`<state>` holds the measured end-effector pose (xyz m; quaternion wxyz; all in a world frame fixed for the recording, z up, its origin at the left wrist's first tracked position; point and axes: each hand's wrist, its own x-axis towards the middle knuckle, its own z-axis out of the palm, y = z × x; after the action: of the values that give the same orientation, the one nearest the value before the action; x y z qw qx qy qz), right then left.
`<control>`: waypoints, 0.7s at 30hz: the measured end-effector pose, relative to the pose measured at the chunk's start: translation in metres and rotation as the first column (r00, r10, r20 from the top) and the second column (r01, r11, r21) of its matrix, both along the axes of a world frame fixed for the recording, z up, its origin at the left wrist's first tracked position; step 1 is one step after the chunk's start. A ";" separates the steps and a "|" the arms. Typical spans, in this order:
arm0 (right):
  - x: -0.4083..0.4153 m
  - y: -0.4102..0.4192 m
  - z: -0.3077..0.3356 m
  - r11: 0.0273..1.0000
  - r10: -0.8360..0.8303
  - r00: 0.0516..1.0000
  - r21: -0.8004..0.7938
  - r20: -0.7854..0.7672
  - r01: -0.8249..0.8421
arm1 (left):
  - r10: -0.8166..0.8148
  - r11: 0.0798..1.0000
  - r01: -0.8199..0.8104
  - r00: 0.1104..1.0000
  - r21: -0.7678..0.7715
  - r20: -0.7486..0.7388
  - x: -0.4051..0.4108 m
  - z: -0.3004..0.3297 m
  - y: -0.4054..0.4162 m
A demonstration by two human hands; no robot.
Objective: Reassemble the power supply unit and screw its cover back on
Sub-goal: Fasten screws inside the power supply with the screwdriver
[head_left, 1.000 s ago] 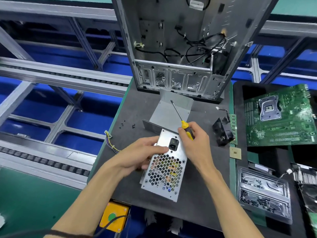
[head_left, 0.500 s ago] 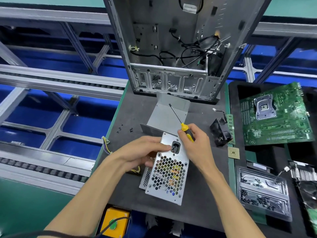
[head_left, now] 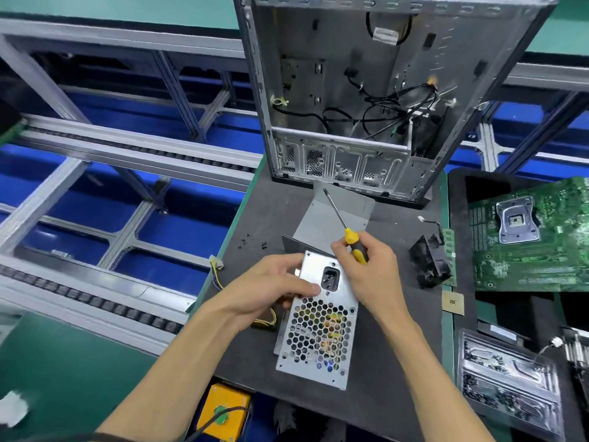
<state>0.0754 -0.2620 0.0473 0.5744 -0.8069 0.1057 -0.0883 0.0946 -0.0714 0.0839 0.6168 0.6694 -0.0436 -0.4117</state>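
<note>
l hand (head_left: 271, 288) grips psu (head_left: 318, 330); r hand (head_left: 369, 269) holds screwdriver (head_left: 345, 231).

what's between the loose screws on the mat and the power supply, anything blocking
Nothing visible lies on the mat between the loose screws and the power supply; only the left hand, gripping the unit's left side, sits on that side.

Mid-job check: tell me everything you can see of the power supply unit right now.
The power supply unit is a bare silver sheet-metal box, tilted on the dark mat. Its upturned face carries a honeycomb vent grille showing coloured parts inside, a black mains socket above it, and small screw holes at the corners. Yellow and black wires trail out on its left. The left hand grips its left edge, thumb beside the socket; the right hand, holding a yellow-handled screwdriver, rests against its upper right edge.
</note>
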 end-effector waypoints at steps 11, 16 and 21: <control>0.012 0.017 -0.006 0.999 0.029 0.999 -0.025 -0.026 -0.030 | 0.158 0.986 -0.164 0.979 -0.040 -0.127 -0.009 -0.011 0.014; 0.017 0.020 -0.004 0.989 0.120 0.991 -0.081 -0.060 -0.125 | 0.190 0.979 -0.198 0.973 -0.051 -0.129 -0.011 -0.011 0.020; 0.019 0.021 -0.002 0.984 0.138 0.988 -0.102 -0.069 -0.145 | 0.189 0.982 -0.189 0.977 0.004 -0.099 -0.009 -0.008 0.021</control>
<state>0.0947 -0.2405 0.0457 0.5317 -0.8443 0.0610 -0.0278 0.0857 -0.0502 0.0754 0.6565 0.6475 0.0497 -0.3838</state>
